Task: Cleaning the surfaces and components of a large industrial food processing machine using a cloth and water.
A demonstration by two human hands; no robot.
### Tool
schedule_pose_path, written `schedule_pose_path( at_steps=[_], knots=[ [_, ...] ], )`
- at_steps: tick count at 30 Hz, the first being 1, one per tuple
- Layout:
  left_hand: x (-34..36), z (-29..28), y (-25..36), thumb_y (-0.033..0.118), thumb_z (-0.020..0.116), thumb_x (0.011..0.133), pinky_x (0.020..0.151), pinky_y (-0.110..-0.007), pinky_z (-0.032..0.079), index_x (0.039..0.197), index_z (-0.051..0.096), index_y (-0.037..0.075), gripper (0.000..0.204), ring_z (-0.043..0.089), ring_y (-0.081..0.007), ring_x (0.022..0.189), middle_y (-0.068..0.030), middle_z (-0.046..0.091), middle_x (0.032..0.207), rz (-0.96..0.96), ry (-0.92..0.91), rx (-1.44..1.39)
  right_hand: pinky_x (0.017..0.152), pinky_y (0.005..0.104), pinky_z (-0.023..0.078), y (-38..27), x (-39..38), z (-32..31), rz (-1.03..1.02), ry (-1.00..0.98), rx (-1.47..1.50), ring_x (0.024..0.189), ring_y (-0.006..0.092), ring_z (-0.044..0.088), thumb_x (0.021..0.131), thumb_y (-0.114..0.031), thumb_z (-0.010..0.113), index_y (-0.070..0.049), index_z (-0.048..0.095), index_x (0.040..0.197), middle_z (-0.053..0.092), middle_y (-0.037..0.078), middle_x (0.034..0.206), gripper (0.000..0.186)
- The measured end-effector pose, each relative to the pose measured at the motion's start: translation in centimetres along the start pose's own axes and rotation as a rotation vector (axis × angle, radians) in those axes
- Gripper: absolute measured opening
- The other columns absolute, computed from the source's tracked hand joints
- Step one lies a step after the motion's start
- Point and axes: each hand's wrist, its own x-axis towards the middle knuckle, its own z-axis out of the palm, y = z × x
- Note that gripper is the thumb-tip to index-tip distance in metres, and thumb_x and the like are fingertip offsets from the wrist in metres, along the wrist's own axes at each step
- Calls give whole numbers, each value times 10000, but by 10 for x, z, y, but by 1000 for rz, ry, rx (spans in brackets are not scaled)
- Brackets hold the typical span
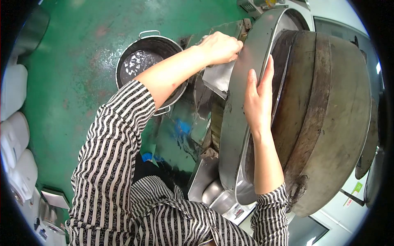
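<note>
A wide silver metal trough rings a large, round, grey-brown drum-like body with a darker band across it, filling the right side. My left hand is closed in a fist against the trough's outer wall. What it grips, if anything, is hidden. A pale silver-white flat piece sits just below that fist; I cannot tell whether it is a spout or a cloth. Along the trough's inner rim lies my right hand, its thumb and forefinger stretched out and apart, the other fingers hidden.
On the wet green floor, left of the trough, stands a two-handled metal pot with shiny liquid or wet patches inside. Metal bowls sit beneath the trough's near end. White plastic containers line the far left.
</note>
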Motion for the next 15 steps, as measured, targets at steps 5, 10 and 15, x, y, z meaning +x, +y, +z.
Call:
schedule_pose_path(
  at_steps=[5,10,15],
  knots=[
    [1,11,-4,192,569,760,685,-427,483,858,524,26,199,596,-309,832,-119,608,859,-42,-6,-46,1012,357,304,6,-1,-1,-12,14,9,1244,315,371,922,-101,396,17,135,1377,338,231,1353,538],
    [-12,19,-11,224,556,791,717,-427,461,873,520,40,205,581,-307,856,-116,608,845,-27,115,-90,1031,315,265,4,-1,-1,14,-5,27,1280,248,309,935,-130,422,9,152,1383,285,184,1397,541],
    [-40,28,-23,222,567,792,708,-432,445,892,517,69,189,565,-321,852,-116,600,845,-125,131,-136,1032,313,262,5,-1,0,44,9,-3,1281,247,307,935,-137,424,7,148,1384,282,183,1399,546]
  ],
)
